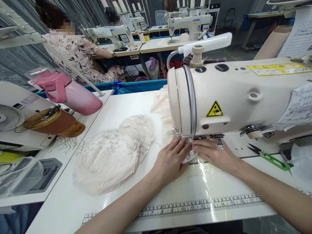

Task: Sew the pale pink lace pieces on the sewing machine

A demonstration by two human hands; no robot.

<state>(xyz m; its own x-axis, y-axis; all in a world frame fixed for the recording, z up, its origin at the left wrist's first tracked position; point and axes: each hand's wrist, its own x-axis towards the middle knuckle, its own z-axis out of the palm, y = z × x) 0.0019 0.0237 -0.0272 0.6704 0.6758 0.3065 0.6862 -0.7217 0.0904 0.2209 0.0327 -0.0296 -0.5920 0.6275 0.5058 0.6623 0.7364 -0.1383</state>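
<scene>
Lace [189, 158] lies between the left hand [169, 160], pressed flat, and right hand [216, 152], grip unclear, running toward the worktop's [60, 198] far edge.

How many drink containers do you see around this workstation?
2, both on the left side of the picture: a pink bottle and, nearer the camera, an amber cup with a brown sleeve. Others may be hidden in the cluttered background.

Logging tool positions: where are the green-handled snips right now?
In the head view, the green-handled snips lie on the right side, below the arm of the near sewing machine and to the right of the right hand.
</scene>
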